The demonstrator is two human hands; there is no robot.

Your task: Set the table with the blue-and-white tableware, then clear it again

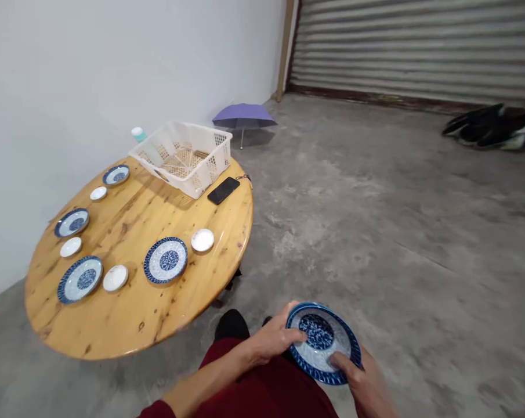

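A blue-and-white patterned plate (321,342) is held between both hands, low in front of me and off to the right of the table. My left hand (271,339) grips its left rim, thumb on the inner face. My right hand (361,380) grips its lower right rim, thumb on top. On the round wooden table (127,325) lie several matching blue-and-white plates, the nearest (165,259) toward the right side, each paired with a small white saucer such as one saucer (202,240).
A white plastic basket (183,155) and a black phone (223,190) sit at the table's far side. A purple umbrella (243,116) stands open on the concrete floor by the wall. Dark bags (491,128) lie before a roller shutter.
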